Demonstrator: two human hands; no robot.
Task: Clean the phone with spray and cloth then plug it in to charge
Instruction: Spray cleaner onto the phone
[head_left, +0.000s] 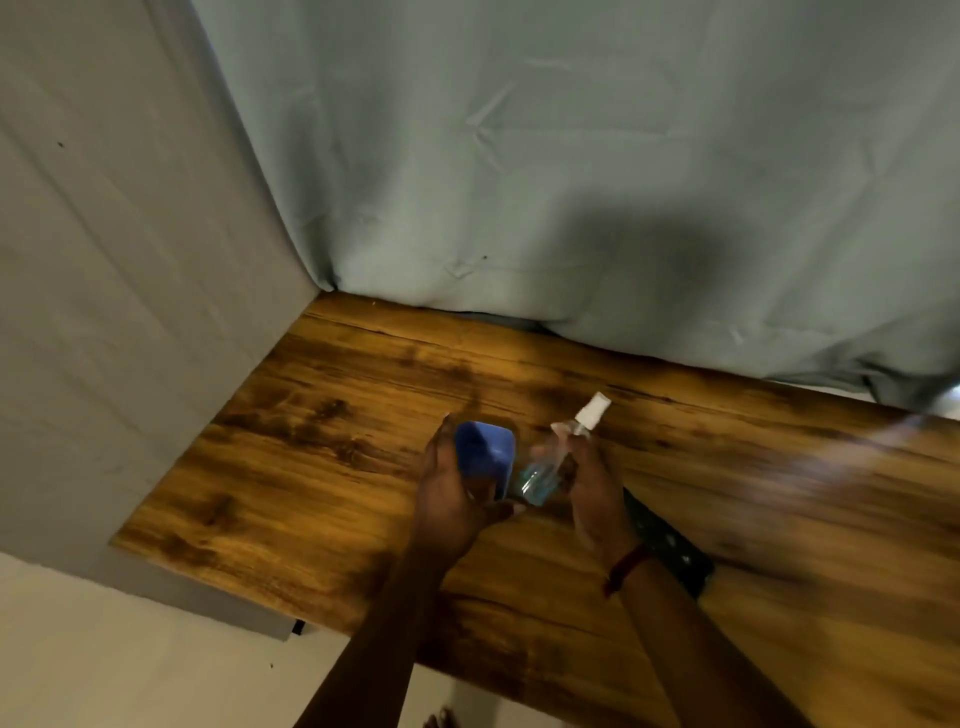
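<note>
My left hand (457, 488) cradles the phone (485, 456) screen-up above the worktop (322, 467), right hand (582, 488) clamped on the spray bottle (558, 457) just beside the phone, presumably for close, controlled misting.

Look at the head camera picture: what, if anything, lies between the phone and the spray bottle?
Nothing. In the head view the phone in the left hand and the spray bottle in the right hand are separated only by bare wooden table.

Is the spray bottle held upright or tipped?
Tipped. In the right hand, the spray bottle leans with its white nozzle up and rightward, away from the phone.
</note>
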